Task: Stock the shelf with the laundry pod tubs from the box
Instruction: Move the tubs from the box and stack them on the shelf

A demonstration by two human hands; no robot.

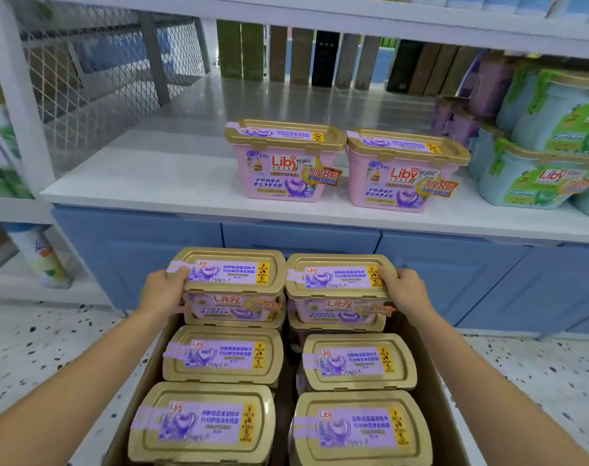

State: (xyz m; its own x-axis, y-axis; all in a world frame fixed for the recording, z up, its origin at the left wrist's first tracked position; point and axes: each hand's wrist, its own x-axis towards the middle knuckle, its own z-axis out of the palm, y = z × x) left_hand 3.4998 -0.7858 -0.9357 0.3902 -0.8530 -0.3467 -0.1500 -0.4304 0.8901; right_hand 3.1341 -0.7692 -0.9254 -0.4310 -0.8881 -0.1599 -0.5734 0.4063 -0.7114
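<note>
**A:** Where does the stocking stand?

**B:** The white shelf point(185, 183) carries two pink tubs point(286, 163) side by side near its front edge. Below it, the cardboard box point(430, 381) on the floor holds more gold-lidded tubs in two rows.

**A:** And the step in hand?

**B:** Lifting out, I'd say. The far pair sits higher than the rest. The left hand point(163, 290) grips the outer end of the left tub point(229, 274), thumb on the lid. The right hand point(409, 290) clasps the right tub point(336, 277) the same way.

**A:** What does the next move need?

**B:** Probably inward pressure so that neither tub slips, then a rise to the shelf, landing left of the shelved pair.
</note>
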